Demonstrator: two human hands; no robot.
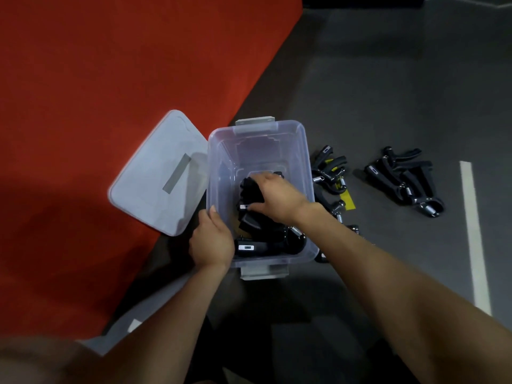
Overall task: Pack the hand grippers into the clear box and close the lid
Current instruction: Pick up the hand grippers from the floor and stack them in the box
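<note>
We look down on the clear box (257, 134) standing open on the dark grey floor (374, 79), its lid (155, 176) lying off to its left, partly on a red mat (97, 79). Our left hand (212, 241) grips the near-left rim of the box, thumb over the edge and fingers curled down the outer wall. Our right hand (273, 196) reaches down inside, fingers curled around a black hand gripper (249, 189) that it holds above others already packed (260, 246) at the near end. More hand grippers wait on the floor — one cluster (331, 170) just beside the right wall of the box, another cluster (407, 180) farther right, near a white floor line (473, 231).
</note>
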